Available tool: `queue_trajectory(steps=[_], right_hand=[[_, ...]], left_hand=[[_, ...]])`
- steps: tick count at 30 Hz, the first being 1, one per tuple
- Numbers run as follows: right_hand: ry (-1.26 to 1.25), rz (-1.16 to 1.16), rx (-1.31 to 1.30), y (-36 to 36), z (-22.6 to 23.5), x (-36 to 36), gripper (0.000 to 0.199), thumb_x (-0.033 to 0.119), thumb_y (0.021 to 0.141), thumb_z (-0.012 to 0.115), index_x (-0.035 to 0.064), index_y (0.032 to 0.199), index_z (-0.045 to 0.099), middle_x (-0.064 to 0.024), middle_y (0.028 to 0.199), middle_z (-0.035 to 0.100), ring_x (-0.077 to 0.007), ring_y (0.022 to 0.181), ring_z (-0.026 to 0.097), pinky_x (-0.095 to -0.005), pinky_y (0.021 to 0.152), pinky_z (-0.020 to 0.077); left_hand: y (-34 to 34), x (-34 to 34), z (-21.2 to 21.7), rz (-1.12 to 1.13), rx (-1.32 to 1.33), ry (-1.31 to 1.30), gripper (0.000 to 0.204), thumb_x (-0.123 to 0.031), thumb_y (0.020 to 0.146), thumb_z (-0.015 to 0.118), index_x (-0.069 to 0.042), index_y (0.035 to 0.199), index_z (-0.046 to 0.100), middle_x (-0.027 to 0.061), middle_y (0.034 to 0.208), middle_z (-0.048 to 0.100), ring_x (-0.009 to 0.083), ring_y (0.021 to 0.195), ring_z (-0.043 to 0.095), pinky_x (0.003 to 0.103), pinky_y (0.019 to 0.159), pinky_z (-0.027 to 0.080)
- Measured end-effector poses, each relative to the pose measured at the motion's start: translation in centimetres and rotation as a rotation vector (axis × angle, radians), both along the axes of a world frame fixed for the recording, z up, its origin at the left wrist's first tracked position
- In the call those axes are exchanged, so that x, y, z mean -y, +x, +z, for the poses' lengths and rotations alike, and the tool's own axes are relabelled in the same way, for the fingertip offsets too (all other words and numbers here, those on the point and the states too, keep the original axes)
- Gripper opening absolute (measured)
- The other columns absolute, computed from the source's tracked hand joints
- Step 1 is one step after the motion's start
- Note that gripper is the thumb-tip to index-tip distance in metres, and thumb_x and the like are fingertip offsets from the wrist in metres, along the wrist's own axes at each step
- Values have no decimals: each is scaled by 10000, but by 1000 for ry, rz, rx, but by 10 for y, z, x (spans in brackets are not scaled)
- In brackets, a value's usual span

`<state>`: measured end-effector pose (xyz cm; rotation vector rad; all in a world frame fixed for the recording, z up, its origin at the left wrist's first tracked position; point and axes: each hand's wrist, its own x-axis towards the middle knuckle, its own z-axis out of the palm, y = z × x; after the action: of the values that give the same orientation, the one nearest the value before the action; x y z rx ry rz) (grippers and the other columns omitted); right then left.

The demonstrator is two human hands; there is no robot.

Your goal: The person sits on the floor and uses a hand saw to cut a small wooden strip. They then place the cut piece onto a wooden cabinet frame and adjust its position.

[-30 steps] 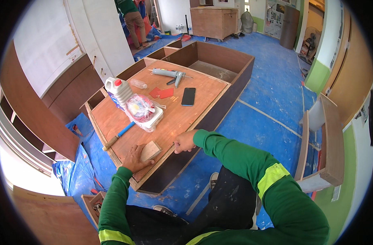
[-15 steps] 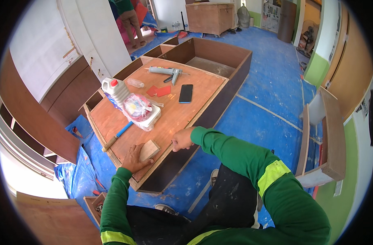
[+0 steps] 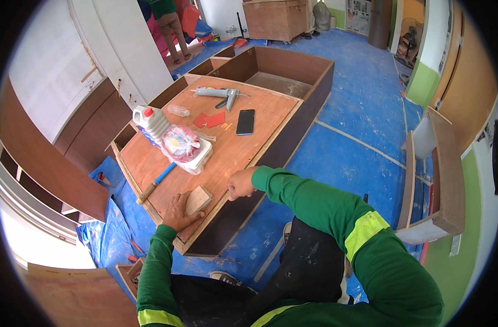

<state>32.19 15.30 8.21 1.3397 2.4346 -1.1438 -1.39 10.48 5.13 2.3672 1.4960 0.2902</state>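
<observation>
red inside bag point(image 3: 179, 143); left hand point(image 3: 177, 212) holds block point(image 3: 198, 200)

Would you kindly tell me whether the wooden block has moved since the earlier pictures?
No, not visibly: judged against the reddish panel beneath it, the wooden block keeps its place beside the left hand.

The left hand point(image 3: 177, 214) partly hides the block point(image 3: 199, 200); the right hand point(image 3: 241, 184) conceals its fingertips; the top edge crops a co-worker point(image 3: 170, 25).
</observation>
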Motion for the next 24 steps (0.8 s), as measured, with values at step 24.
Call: queue_trajectory(steps=[24], right_hand=[[10, 2, -23, 0, 2, 2, 423, 441, 977, 761, 18, 984, 750, -78, 860, 747, -214, 692, 730, -427, 660, 586]], left_hand=[[1, 0, -3, 29, -44, 18, 991, -622, 837, 880, -62, 1573, 524, 229, 1368, 606, 434, 1339, 584, 537, 1145, 488]])
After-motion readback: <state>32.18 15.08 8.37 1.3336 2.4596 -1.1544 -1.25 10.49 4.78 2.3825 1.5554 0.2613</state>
